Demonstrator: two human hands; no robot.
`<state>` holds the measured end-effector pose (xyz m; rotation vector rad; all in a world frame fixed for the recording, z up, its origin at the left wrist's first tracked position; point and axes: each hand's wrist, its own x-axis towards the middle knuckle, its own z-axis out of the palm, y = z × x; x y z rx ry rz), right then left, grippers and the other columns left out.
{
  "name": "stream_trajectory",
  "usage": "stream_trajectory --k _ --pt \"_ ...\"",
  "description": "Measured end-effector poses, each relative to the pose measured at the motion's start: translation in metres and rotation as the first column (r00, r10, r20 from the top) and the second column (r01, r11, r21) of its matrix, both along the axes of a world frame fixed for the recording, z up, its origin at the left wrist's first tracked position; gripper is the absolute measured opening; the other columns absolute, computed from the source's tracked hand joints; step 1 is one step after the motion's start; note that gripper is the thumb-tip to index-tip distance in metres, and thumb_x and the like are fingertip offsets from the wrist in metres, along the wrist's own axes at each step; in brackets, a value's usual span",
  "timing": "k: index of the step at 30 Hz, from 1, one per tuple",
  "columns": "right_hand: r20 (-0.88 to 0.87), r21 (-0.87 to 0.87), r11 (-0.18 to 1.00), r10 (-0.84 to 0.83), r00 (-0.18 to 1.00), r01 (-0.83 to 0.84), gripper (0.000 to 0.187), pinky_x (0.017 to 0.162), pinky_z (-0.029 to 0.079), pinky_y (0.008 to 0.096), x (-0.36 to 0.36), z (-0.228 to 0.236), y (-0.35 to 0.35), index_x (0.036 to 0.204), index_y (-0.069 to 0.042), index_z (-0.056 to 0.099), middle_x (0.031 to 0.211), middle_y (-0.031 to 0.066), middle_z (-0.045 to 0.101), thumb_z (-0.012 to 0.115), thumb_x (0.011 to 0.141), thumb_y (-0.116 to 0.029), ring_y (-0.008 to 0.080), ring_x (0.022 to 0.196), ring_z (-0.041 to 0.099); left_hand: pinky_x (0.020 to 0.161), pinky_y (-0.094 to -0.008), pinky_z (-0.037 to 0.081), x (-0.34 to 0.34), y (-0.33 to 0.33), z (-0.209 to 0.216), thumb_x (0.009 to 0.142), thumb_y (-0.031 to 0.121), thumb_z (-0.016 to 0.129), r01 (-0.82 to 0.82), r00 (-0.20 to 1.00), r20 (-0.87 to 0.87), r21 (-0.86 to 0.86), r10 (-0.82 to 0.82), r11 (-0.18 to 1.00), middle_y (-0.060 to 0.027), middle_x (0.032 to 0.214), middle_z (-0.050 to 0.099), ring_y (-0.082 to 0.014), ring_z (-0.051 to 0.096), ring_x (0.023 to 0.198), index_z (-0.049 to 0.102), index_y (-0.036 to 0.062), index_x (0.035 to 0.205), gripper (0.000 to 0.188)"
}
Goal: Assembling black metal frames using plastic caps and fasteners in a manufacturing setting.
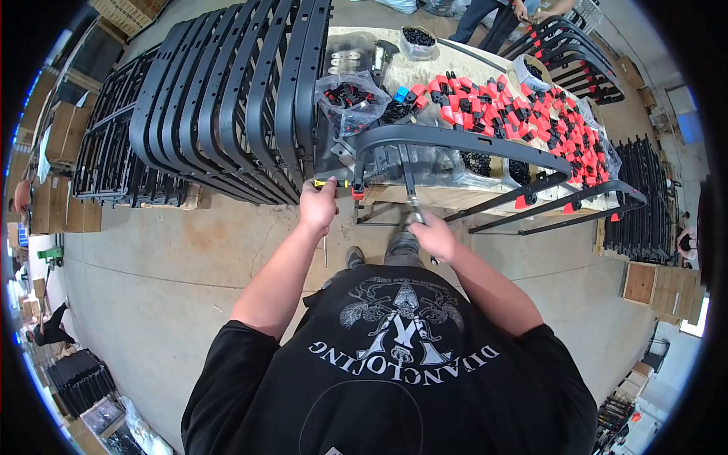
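Observation:
My left hand [318, 205] is closed round a tool with a yellow-and-black handle [331, 183]; a thin shaft hangs below the fist. Just right of it, a red-and-black plastic piece [357, 195] sits on the near-left leg of a dark curved metal frame [462, 136], which lies across the table edge. My right hand [434, 236], slightly blurred, grips a silver metal tool [414, 212] whose exact kind is unclear. That tool meets the lower end of a dark bar [408, 171] under the frame. Another dark curved frame [628, 196] rests on the right.
Many dark frames [220, 91] stand packed at the left. Red and black plastic pieces [493, 106] cover the table, beside a plastic bag of parts [353, 98], a hammer [383, 57] and a tub of black parts [418, 42]. Another person's hands [531, 11] work at the far right.

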<state>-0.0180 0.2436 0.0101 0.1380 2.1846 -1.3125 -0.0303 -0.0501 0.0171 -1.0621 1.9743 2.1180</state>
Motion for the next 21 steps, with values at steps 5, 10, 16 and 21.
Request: stream_trajectory --k 5,10,16,21 --pt "0.084 -0.003 1.0 0.025 0.996 -0.025 0.026 0.077 0.052 0.04 -0.017 -0.02 -0.057 0.109 0.002 0.06 0.094 0.016 0.068 0.059 0.092 -0.017 0.0254 0.088 0.067 0.046 -0.0286 0.047 0.005 0.003 -0.003 0.102 0.02 0.061 0.081 0.986 -0.109 -0.343 -0.125 0.936 -0.0039 0.079 0.058 -0.0112 0.052 0.055 0.051 0.0038 0.121 0.027" --pt "0.247 -0.08 0.992 0.114 0.962 -0.097 0.036 0.074 0.055 0.0419 -0.028 0.001 -0.087 0.117 0.007 0.055 0.105 0.0227 0.067 0.057 0.094 -0.02 0.0277 0.084 0.07 0.042 -0.0285 0.039 -0.002 -0.003 0.03 0.104 0.023 0.056 0.251 0.962 0.086 0.084 -0.258 0.964 -0.0024 0.073 0.053 -0.0105 0.046 0.05 0.052 0.0106 0.115 0.017" --pt "-0.045 0.258 0.918 0.324 0.945 -0.303 0.04 0.093 0.052 0.0495 -0.032 -0.003 -0.116 0.122 0.008 0.05 0.119 0.0305 0.062 0.058 0.093 -0.018 0.0426 0.11 0.065 0.04 -0.0264 0.031 -0.013 -0.006 0.034 0.103 0.02 0.056 0.164 0.963 0.176 0.22 -0.204 0.962 -0.0006 0.07 0.049 -0.009 0.039 0.048 0.052 0.0126 0.109 0.01" --pt "-0.122 0.4 0.856 0.405 0.906 -0.328 0.036 0.092 0.053 0.0488 -0.034 0.012 -0.124 0.118 0.009 0.053 0.112 0.0301 0.065 0.058 0.09 -0.014 0.044 0.109 0.066 0.039 -0.0245 0.026 -0.013 -0.001 0.028 0.101 0.019 0.059 0.144 0.965 0.185 0.221 -0.186 0.965 0.0016 0.068 0.047 -0.0071 0.037 0.046 0.052 0.0115 0.107 0.012"
